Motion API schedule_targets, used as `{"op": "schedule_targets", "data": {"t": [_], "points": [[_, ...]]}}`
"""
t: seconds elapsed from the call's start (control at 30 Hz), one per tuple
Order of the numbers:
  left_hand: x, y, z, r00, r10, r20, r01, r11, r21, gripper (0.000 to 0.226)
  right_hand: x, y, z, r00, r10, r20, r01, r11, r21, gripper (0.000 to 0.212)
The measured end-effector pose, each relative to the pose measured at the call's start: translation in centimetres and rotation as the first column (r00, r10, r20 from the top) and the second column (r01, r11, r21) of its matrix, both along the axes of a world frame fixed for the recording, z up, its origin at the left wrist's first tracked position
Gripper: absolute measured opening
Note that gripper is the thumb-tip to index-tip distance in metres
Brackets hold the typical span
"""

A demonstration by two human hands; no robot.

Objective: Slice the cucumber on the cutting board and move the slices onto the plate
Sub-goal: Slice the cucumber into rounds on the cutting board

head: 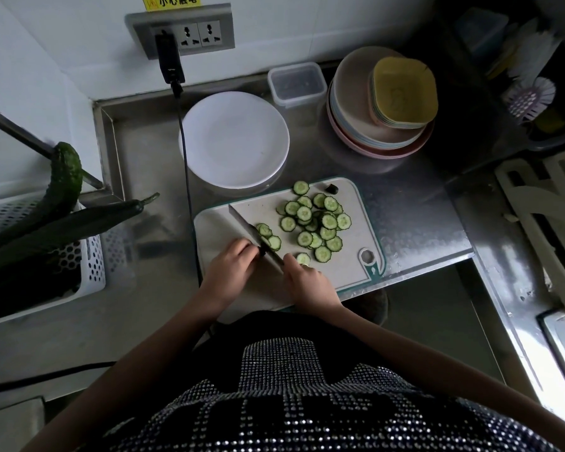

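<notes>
You had cut nearly all the cucumber point(261, 248) into slices point(317, 221) lying mid cutting board point(356, 259), your right hand point(302, 278) gripping the knife point(250, 234), left hand point(234, 263) pinching the stub, plate point(234, 140) toward the tabletop's back edge unfilled.

The right hand point(302, 282) grips the knife point(252, 234), its blade slanting away past the left hand point(232, 267), which holds the cucumber stub point(262, 251). Beyond the right hand, cucumber slices point(317, 223) lie scattered on the cutting board point(356, 236). A white plate point(234, 140) sits farther off.
</notes>
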State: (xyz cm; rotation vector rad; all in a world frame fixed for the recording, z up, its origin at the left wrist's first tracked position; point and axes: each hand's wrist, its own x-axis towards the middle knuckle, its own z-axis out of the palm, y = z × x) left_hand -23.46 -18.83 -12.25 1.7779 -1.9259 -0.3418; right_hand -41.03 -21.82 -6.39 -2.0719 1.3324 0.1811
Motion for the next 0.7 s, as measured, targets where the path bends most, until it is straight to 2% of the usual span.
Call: {"op": "schedule_targets", "data": {"t": [0.17,0.27,0.4,0.53,0.7], "points": [[0.2,0.5,-0.1,1.0,-0.014,-0.002,0.014,1.0,0.001,0.021,-0.2,0.4,0.8,0.994,-0.041,0.097,0.048,0.997,-0.066,0.016],[0.1,0.4,0.0,1.0,-0.014,0.002,0.014,1.0,0.004,0.022,0.1,0.4,0.8,0.994,-0.027,0.104,0.036,0.996,-0.078,0.016],[0.0,0.3,0.3,0.999,0.01,-0.052,-0.01,1.0,0.019,0.014,-0.2,0.2,0.8,0.987,-0.089,0.134,0.1,0.992,-0.078,0.012],[-0.2,0.0,0.6,0.993,0.076,-0.087,-0.074,0.997,0.016,0.02,-0.4,0.1,0.9,0.978,-0.125,0.169,0.141,0.986,-0.087,0.01],[-0.8,-1.9,1.0,0.99,0.124,-0.06,-0.122,0.992,0.041,0.031,-0.8,0.0,0.7,0.967,-0.176,0.183,0.201,0.971,-0.131,0.012]]}}
